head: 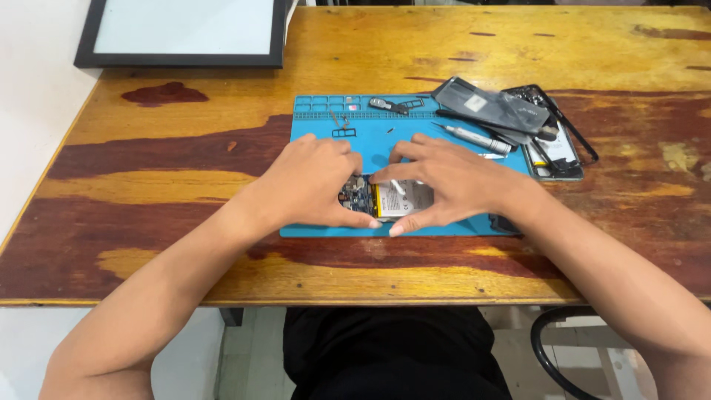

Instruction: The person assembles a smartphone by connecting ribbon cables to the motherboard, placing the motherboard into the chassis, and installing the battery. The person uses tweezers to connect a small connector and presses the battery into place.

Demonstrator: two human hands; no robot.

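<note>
An opened phone [392,198] lies on a blue work mat [318,118], its circuit board and silvery battery showing between my hands. My left hand [311,181] covers the phone's left end, thumb along its near edge. My right hand [452,178] grips the right part, index finger pressing down on the battery and thumb at the near edge. Most of the phone is hidden under both hands.
A slim silver screwdriver [474,138], a dark phone back cover [492,107] and a second phone frame [555,152] lie at the mat's far right. Small metal parts [389,105] sit in the mat's top trays. A black-framed panel [181,33] rests at the wooden table's far left.
</note>
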